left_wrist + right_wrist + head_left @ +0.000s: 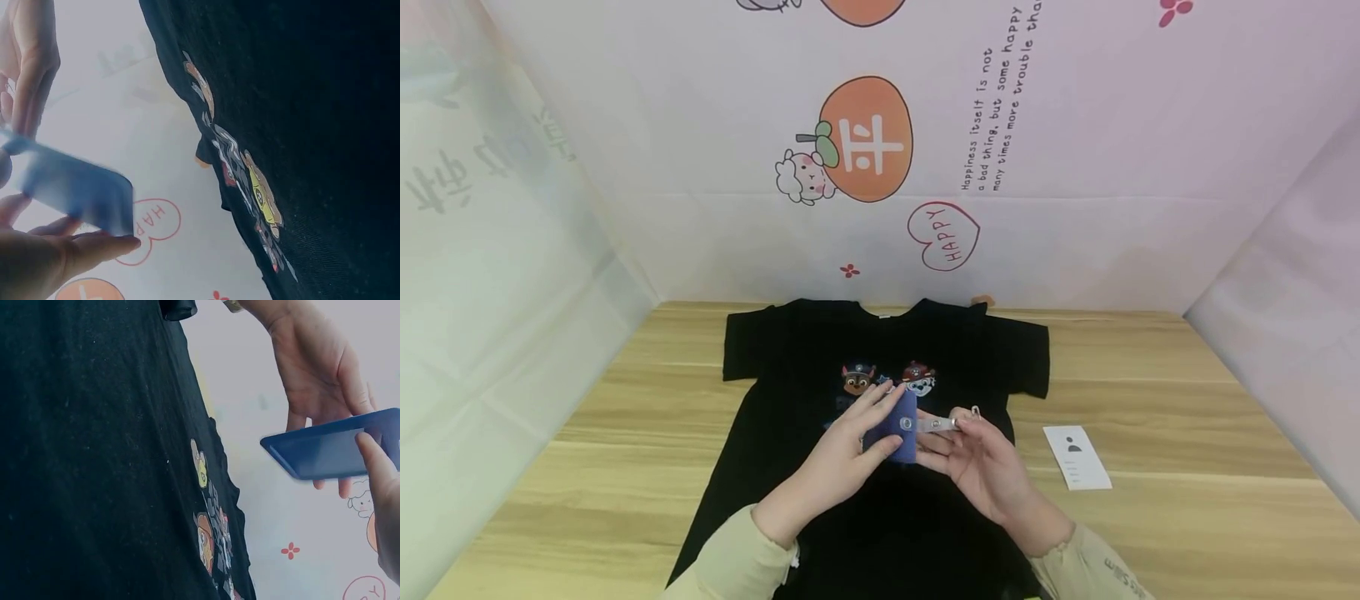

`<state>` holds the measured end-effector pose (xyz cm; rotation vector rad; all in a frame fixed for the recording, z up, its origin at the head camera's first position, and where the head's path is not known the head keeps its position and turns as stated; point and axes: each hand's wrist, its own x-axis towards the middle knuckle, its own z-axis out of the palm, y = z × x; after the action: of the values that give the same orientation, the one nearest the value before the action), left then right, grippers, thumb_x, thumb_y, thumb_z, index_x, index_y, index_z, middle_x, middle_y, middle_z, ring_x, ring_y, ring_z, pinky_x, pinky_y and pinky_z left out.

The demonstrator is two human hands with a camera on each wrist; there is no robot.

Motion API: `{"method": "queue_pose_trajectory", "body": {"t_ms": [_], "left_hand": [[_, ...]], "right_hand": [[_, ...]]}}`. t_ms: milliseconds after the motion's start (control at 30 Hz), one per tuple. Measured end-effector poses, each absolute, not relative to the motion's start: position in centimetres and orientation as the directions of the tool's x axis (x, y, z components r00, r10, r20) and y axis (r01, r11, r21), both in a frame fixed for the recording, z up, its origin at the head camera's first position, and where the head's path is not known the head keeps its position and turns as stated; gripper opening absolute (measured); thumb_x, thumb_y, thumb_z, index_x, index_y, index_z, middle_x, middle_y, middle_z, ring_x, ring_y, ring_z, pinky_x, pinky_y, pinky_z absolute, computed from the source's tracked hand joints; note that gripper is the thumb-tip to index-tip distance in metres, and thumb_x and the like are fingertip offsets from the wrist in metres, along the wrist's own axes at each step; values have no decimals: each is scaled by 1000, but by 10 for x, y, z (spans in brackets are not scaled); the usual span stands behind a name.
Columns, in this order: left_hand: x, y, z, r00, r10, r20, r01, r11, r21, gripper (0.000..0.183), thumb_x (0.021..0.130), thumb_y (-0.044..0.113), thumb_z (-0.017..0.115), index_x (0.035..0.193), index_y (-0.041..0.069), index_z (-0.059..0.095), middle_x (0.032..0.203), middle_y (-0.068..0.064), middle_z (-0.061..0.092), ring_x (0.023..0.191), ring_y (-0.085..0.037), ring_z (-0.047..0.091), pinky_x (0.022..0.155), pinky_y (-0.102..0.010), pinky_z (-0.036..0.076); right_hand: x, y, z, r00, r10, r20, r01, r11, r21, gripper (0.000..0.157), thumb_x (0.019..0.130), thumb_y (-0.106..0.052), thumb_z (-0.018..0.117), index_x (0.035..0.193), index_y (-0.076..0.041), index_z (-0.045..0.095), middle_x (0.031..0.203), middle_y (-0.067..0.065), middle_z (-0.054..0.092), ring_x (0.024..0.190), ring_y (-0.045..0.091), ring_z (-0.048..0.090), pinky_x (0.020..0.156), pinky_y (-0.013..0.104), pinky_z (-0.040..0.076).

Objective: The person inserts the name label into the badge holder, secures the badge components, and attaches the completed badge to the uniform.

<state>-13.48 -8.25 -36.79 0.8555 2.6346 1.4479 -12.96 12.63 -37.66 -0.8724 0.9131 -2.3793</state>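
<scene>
A blue badge holder (895, 446) is held above a black T-shirt (880, 525). My left hand (831, 467) grips it from the left, thumb on its near face, fingers along the top edge. A clear snap strap (936, 424) runs from the holder to my right hand (992, 475), which pinches the strap's metal clip end between thumb and forefinger. Its other fingers reach behind the holder's right edge. In the left wrist view the holder (81, 187) is blurred. The right wrist view shows the holder's framed side (331, 453), with a right-hand finger touching it.
A white card (1077, 457) with a person icon lies on the wooden table (1187, 417), right of the shirt. Cartoon dogs (859, 380) are printed on the shirt's chest. A printed white backdrop (1075, 250) stands behind the table.
</scene>
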Motion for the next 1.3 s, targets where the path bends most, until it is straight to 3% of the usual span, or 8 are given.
{"method": "queue_pose_trajectory", "body": {"t_ms": [167, 300, 433, 567, 700, 967, 1300], "left_hand": [[-138, -84, -367, -860, 443, 254, 448, 414, 792, 56, 92, 15, 61, 144, 21, 41, 136, -8, 50, 124, -27, 48, 96, -44, 48], [-141, -87, -369, -888, 402, 225, 387, 386, 837, 53, 89, 12, 66, 138, 21, 50, 125, -5, 59, 113, -20, 55, 91, -41, 51], [-142, -90, -371, -918, 353, 182, 316, 372, 873, 42, 86, 14, 69, 126, 12, 60, 112, -7, 66, 100, -20, 61, 87, -40, 53], [-142, -90, -370, -930, 332, 156, 285, 386, 877, 32, 85, 15, 71, 114, 6, 64, 95, -6, 68, 85, -16, 61, 76, -31, 54], [-139, -89, -367, -932, 335, 136, 267, 383, 884, 26, 85, 15, 70, 108, 5, 64, 91, -5, 70, 80, -14, 60, 71, -24, 52], [-136, -87, -365, -925, 360, 120, 267, 392, 880, 24, 85, 14, 71, 105, 4, 65, 89, -7, 70, 77, -13, 60, 68, -22, 50], [-133, -87, -363, -915, 388, 113, 273, 386, 881, 19, 85, 14, 71, 101, 6, 67, 85, -4, 71, 73, -8, 61, 67, -22, 51]], "right_hand": [[-130, 127, -377, -689, -601, 406, 190, -690, -699, 50, 102, -9, 7, 93, -13, 55, 116, 5, 62, 122, 23, 55, 103, 37, 44], [-129, 128, -377, -690, -605, 398, 187, -680, -709, 49, 103, -10, 6, 94, -12, 54, 119, 6, 61, 120, 24, 56, 102, 38, 45], [-128, 130, -376, -702, -605, 376, 163, -651, -742, 47, 103, -10, 8, 96, -11, 54, 111, 1, 61, 119, 20, 57, 99, 38, 47], [-129, 132, -374, -729, -590, 348, 110, -603, -790, 45, 104, -12, 11, 97, -12, 55, 116, 0, 63, 115, 16, 59, 95, 37, 50], [-129, 135, -373, -781, -547, 303, 47, -534, -844, 43, 105, -14, 16, 101, -15, 59, 116, -1, 65, 110, 12, 61, 94, 32, 51], [-128, 137, -369, -873, -441, 209, -19, -398, -917, 27, 105, -17, 30, 102, -18, 57, 104, -6, 66, 98, 8, 62, 88, 25, 53], [-133, 137, -370, -885, -429, 179, -27, -337, -941, 23, 104, -16, 35, 100, -18, 58, 94, -8, 68, 88, 6, 66, 84, 26, 55]]}}
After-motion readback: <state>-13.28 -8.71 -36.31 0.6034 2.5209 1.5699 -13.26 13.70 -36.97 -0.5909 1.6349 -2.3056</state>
